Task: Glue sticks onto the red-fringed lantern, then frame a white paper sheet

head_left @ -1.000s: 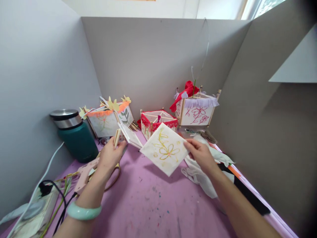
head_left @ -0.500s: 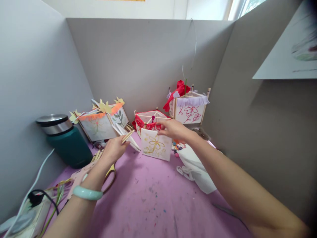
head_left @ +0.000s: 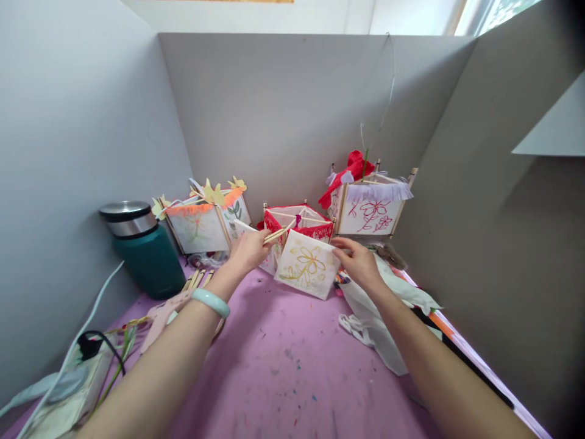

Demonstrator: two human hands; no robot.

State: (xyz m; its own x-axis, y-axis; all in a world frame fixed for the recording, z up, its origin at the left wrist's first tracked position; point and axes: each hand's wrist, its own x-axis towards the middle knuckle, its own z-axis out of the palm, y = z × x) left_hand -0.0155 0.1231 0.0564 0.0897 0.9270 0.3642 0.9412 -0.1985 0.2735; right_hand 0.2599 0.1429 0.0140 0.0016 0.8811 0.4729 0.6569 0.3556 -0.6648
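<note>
My left hand (head_left: 249,250), with a pale green bangle on the wrist, is closed round thin wooden sticks (head_left: 275,235). Their ends reach the top left of a white square panel (head_left: 308,268) bearing a yellow flower drawing. My right hand (head_left: 359,259) pinches this panel at its upper right edge, and the panel leans, rotated slightly clockwise. Another white panel (head_left: 242,227) shows partly behind my left hand; whether that hand holds it too, I cannot tell. Right behind the flower panel stands a small lantern frame with red trim (head_left: 299,231), its front partly hidden.
An orange-fringed lantern (head_left: 194,231) and a purple-fringed lantern (head_left: 372,213) stand at the back. On the left are a teal bottle (head_left: 148,259) and a power strip (head_left: 68,390). White cloth (head_left: 375,329) lies right on the purple table (head_left: 278,366). Grey partitions (head_left: 283,110) enclose it.
My left hand has moved right with the sticks, up to the flower panel. My right hand has shifted from the panel's top edge to its right side, and the panel has turned. The view has shifted.
</note>
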